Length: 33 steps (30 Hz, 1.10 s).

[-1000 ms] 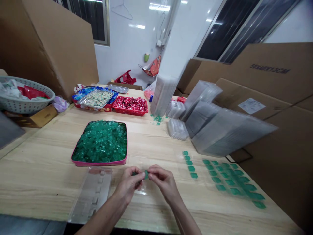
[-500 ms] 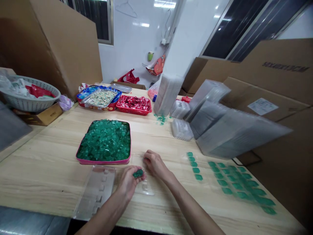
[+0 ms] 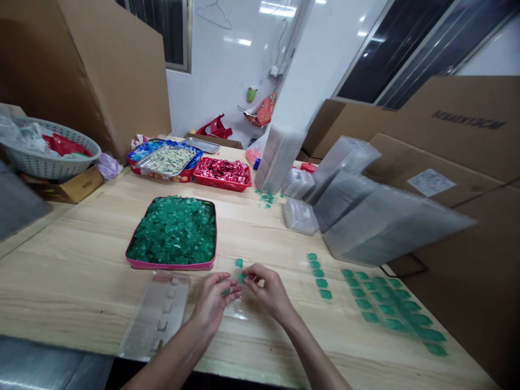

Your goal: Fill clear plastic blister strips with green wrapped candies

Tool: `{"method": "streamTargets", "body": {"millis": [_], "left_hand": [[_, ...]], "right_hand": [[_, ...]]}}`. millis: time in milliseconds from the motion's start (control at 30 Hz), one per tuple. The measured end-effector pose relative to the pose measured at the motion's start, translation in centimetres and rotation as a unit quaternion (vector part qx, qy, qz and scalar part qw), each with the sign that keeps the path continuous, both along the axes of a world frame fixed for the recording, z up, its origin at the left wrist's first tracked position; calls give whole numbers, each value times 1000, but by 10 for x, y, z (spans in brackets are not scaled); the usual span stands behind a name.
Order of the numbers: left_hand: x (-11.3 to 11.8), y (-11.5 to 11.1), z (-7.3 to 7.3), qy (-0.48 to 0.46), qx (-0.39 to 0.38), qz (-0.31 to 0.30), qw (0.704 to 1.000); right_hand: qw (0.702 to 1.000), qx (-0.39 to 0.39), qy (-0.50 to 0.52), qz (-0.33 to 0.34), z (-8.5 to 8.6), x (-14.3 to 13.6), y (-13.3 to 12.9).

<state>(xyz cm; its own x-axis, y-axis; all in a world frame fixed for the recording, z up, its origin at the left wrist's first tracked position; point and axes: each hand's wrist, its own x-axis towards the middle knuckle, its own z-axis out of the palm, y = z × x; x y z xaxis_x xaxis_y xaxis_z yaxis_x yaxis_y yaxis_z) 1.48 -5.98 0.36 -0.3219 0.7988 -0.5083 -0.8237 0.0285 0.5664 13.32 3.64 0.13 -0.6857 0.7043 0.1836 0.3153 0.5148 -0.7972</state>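
Note:
Green translucent pieces lie partly hidden in the curled fingers of my left hand (image 3: 215, 298). My right hand (image 3: 266, 290) pinches a green piece (image 3: 241, 278) over a clear plastic tray (image 3: 239, 311) on the table. Just above it, one green piece (image 3: 239, 262) sits at the tray's far end. A pink-rimmed tin (image 3: 170, 266) heaped with green pieces (image 3: 174, 230) stands beyond my left hand. To the left, another clear plastic tray (image 3: 156, 314) shows a row of square hollows. On the right, clear trays hold rows of green pieces (image 3: 320, 283), several more of them (image 3: 379, 298) farther right.
Stacked clear trays (image 3: 280, 157) and bagged plastic packs (image 3: 365, 216) stand at the back right, before cardboard boxes (image 3: 442, 141). A red basket (image 3: 223, 186) of red wrapped pieces and a metal tray (image 3: 166, 162) sit at the back. A grey-white basket (image 3: 52, 157) is far left.
My right hand has moved toward me along the tray, uncovering a green piece at its far end. It now pinches another piece. My left fingers have curled more over the pieces they hold.

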Motion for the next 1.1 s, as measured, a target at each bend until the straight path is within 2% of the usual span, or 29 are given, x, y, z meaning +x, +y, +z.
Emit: {"method": "streamTargets", "body": {"millis": [67,167,433,667,867,933,1033,1100], "left_hand": [[-2,0,-2,0,-6,21,1000],[-4,1,-5,-5,-1,38,999],[-9,3,-17,-44,-20,6,999],[-11,4,-13,-46,-30,-12,998],[-11,3,-13,-43,-26,-22,998],[-11,2,-14,-39,-26,-28,998],[-11,1,-17,-35,-25,-34,998],[-11,1,-18,-32,-23,-34,999]], "right_hand": [[999,33,-21,1,-2,-2,10],[993,90,-62,38,-3,-8,17],[972,165,-126,107,3,-17,22],[960,207,-150,113,1,-21,26],[931,298,-154,145,-11,-14,15],[943,275,-126,141,-14,-11,15],[982,152,-72,86,-19,-10,19],[994,84,-55,54,-20,-10,21]]}}
